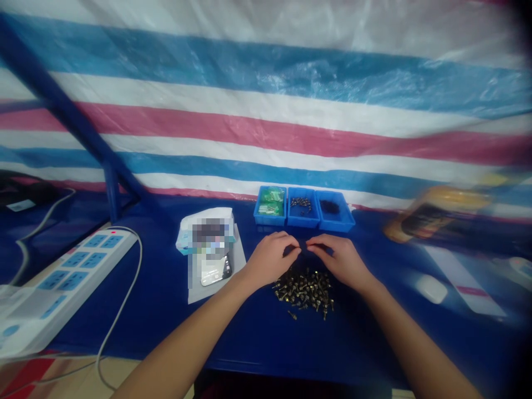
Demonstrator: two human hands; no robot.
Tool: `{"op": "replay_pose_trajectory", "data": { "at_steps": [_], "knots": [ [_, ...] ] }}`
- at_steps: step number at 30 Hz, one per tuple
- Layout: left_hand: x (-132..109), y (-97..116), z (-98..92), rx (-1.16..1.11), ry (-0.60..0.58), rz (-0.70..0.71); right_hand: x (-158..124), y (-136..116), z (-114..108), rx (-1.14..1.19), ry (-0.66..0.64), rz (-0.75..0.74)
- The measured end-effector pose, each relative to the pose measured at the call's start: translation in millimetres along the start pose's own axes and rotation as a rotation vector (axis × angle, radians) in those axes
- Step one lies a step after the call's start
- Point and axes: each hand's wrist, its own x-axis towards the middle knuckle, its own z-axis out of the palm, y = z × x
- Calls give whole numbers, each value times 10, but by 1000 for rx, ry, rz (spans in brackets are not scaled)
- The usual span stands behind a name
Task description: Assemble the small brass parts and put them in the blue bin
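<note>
Both of my hands hover just beyond a heap of small brass-coloured metal parts (305, 291) on the dark blue table. My left hand (276, 255) is closed, thumb and forefinger pinched together. Facing it across a narrow gap, my right hand (334, 257) pinches in the same way. Whatever sits between the fingertips is too small and dark to name. Behind the hands stand three blue bins: the left bin (270, 220) holds green-and-white packets (272, 200), the middle bin (304, 223) small metal parts (300, 205), and the right bin (337, 226) tiny dark pieces (330, 207).
To the left, a phone (216, 270) lies on white paper by a tissue pack (185, 235). A long power strip (66, 271) with a cable (139, 260) runs along the left side. On the right are a blurred bottle (436, 213) and a white rounded case (432, 288).
</note>
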Motion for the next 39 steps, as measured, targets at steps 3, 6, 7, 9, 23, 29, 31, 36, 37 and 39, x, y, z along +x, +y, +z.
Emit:
{"op": "replay_pose_trajectory", "data": {
  "at_steps": [3, 6, 7, 9, 23, 29, 31, 36, 37, 39],
  "knots": [
    [1, 5, -3, 4, -3, 0, -2, -11, 1, -29, 17, 27],
    [1, 14, -11, 2, 3, 6, -6, -23, 2, -32, 43, 48],
    [1, 17, -13, 1, 6, 7, -8, -26, 1, -31, 49, 54],
    [0, 17, -13, 0, 15, 5, -11, -28, -3, -34, 55, 64],
    [3, -27, 8, 5, 23, 3, 4, 81, 19, -30, 119, 38],
    [8, -34, 12, 4, 24, 12, -14, 100, 38, 91, 121, 158],
    [8, -35, 15, 3, 27, 11, -17, 82, 42, 126, 125, 198],
    [1, -31, 25, -3, 31, 3, -7, 34, 12, -36, 107, 227],
    [-1, -30, 27, -8, 34, -1, -5, 31, 7, -63, 100, 225],
    [-4, -29, 28, -17, 36, -11, -4, 31, 5, -90, 86, 219]
  ]
}}
